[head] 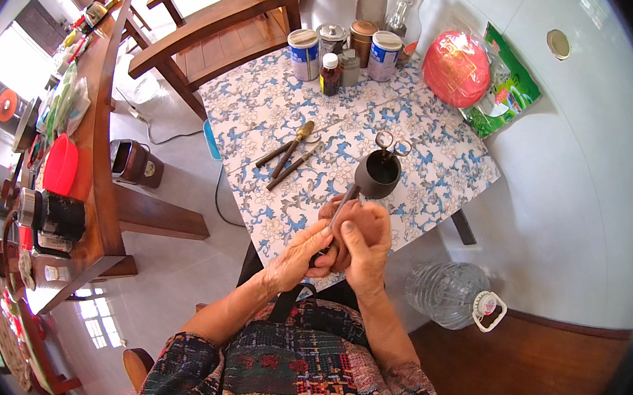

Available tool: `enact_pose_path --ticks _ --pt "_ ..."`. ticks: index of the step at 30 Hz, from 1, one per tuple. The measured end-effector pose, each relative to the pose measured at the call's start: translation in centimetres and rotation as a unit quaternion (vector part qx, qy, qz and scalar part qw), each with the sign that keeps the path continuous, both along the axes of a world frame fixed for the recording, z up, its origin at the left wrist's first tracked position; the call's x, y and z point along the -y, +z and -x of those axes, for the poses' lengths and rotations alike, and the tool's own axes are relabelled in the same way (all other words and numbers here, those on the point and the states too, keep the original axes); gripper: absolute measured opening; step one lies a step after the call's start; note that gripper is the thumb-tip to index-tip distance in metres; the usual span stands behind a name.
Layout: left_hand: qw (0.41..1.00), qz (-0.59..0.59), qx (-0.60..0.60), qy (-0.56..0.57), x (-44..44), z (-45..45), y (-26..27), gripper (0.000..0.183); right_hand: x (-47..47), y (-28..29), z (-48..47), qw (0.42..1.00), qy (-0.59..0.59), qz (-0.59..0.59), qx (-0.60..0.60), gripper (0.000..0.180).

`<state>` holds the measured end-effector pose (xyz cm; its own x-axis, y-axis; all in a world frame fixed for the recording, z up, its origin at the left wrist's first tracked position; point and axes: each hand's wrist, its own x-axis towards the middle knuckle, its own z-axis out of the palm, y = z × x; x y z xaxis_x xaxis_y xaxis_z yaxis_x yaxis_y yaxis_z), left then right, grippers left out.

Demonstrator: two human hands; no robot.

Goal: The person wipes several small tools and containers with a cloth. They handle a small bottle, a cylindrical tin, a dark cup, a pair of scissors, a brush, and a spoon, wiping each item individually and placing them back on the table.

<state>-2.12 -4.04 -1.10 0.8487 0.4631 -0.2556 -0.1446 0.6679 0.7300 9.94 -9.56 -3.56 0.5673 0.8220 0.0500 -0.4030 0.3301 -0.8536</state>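
My left hand (301,252) and my right hand (365,255) are together near the front edge of the patterned table. Both are closed around a brown cloth (364,220), which is wrapped about a thin dark rod (345,203). The rod's upper end reaches up close to a dark round pot (378,174). A pair of scissors (393,145) stands in the pot, handles up. To the left lie several dark-handled tools (292,156), one with a brass-coloured end. What the cloth covers is hidden.
A dark medicine bottle (330,75), a white and blue canister (385,57) and other jars line the back. At the back right lie a pink package (456,68) and a green bag (506,95). A large plastic water bottle (449,294) lies right of the table; a wooden chair (223,37) stands behind.
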Motion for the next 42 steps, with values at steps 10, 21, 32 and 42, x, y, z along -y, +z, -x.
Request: enact_pose_path --ticks 10,21,32,42 --pt "0.978 -0.169 -0.11 -0.062 -0.2 0.4 1.4 0.033 -0.6 0.8 -0.5 0.999 -0.035 -0.021 0.0 0.03" --pt "0.999 -0.02 -0.037 -0.008 0.1 0.3 0.2 0.024 -1.2 1.6 -3.0 0.989 -0.083 -0.059 -0.111 0.024" --pt "0.831 -0.464 -0.297 0.072 1.6 -0.2 0.0 0.022 -0.5 -0.3 1.3 0.975 -0.067 0.071 0.202 0.026" --pt "0.817 -0.499 -0.287 0.041 1.2 0.0 0.4 0.028 -0.9 0.3 -0.6 0.992 -0.087 0.06 0.071 0.025"
